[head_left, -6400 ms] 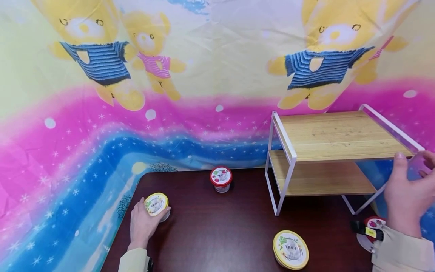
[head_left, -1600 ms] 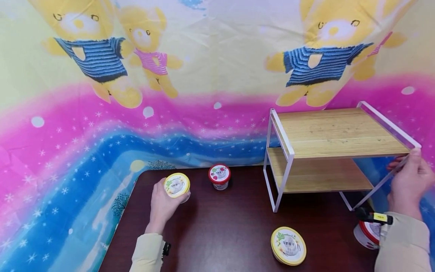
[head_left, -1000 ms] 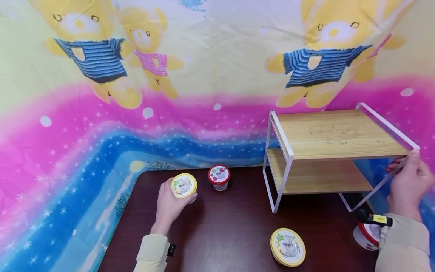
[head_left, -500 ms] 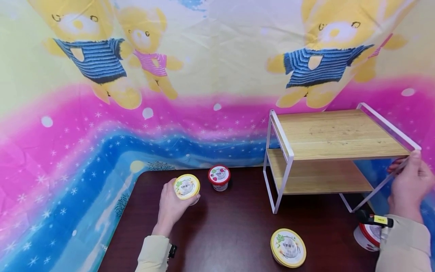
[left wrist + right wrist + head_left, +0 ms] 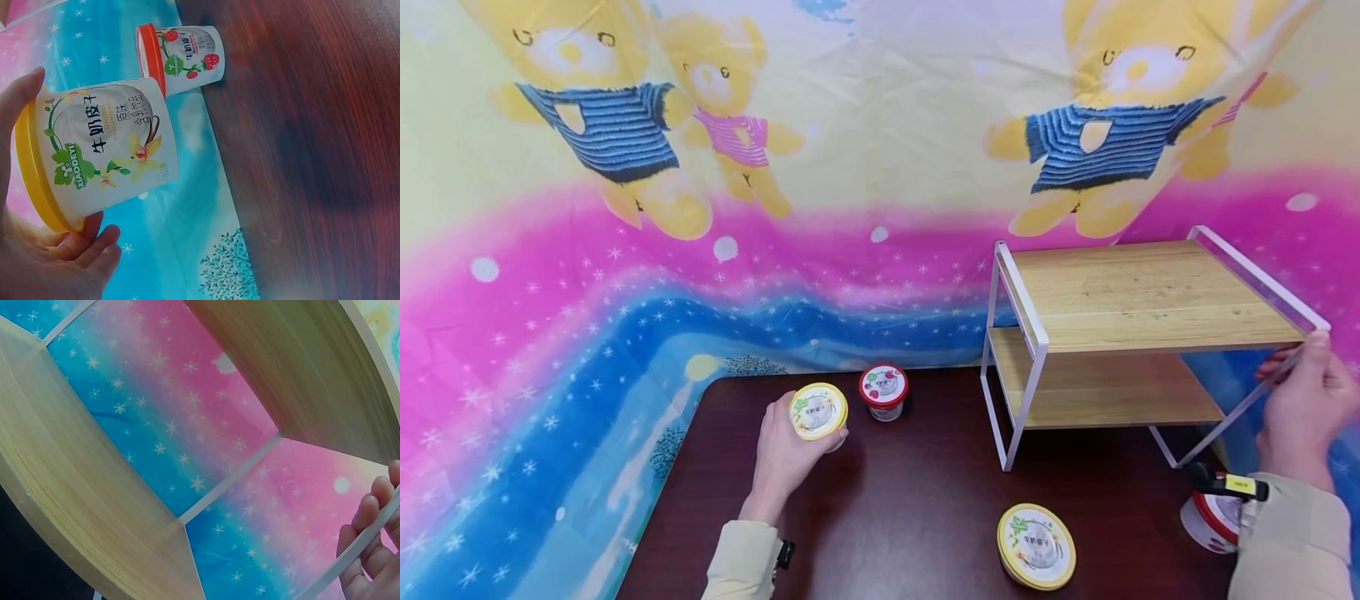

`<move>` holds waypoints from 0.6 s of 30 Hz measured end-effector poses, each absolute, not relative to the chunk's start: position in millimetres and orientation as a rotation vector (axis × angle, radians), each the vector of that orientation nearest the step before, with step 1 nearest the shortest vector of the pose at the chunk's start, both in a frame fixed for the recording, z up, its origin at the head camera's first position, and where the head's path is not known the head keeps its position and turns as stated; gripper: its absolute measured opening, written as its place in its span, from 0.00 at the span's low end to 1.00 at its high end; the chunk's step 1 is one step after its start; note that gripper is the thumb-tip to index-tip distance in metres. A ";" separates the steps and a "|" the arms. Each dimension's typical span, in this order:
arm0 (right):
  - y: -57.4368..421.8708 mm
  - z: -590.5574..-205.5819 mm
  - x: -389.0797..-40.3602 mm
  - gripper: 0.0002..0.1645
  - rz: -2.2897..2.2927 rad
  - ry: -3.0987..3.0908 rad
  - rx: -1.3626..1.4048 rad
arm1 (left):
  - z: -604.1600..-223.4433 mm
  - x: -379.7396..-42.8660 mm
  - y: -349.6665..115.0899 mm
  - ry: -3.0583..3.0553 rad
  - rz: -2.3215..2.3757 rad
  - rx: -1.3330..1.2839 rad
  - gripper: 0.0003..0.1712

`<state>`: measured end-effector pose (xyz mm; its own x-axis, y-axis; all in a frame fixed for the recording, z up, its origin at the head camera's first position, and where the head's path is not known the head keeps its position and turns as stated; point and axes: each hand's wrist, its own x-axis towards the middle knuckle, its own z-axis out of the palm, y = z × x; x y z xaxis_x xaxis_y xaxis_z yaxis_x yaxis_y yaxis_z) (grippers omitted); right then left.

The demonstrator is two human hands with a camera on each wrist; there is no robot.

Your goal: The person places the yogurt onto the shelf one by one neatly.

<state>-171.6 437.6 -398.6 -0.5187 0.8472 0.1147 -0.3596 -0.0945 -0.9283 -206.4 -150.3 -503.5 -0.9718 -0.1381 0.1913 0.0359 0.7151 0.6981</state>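
Observation:
My left hand [image 5: 784, 458] holds a white paper tub with a yellow lid [image 5: 817, 411], thumb on one side and fingers curled round the other. In the left wrist view the tub [image 5: 106, 147] shows printed vanilla flowers and hangs above the dark table. Just right of it in the head view stands a red-lidded tub [image 5: 883, 390] with strawberries printed on it. On the far right, my right hand [image 5: 1306, 404] grips the white metal front post of a two-tier wooden shelf rack [image 5: 1150, 296]. The right wrist view shows fingers [image 5: 369, 512] wrapped round that post.
A second yellow-lidded tub [image 5: 1036, 546] stands on the dark wooden table [image 5: 910, 500] near the front. Another red-lidded tub [image 5: 1210, 521] sits partly hidden by the right sleeve. Behind everything hangs a bear-printed cloth [image 5: 880, 167].
The left hand has carried the yellow-lidded tub rightward from the table's left side, toward the red-lidded one. The right hand, earlier spread beside the rack's corner, now grips its post.

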 end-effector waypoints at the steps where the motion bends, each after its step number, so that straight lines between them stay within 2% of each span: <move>1: 437.4 -398.4 -171.4 0.25 1.750 -1.291 -0.588 | -503.4 -206.3 -149.9 -2.688 -1.103 0.079 0.65; 18: 442.7 -396.0 -169.8 0.25 1.781 -1.320 -0.673 | -496.8 -205.2 -140.6 -2.676 -1.119 0.049 0.62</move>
<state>-169.8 442.7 -396.0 -0.5369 0.8425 0.0433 -0.2866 -0.1339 -0.9486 -205.2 -140.6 -496.8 -0.9707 -0.1229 0.2067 0.0609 0.7060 0.7056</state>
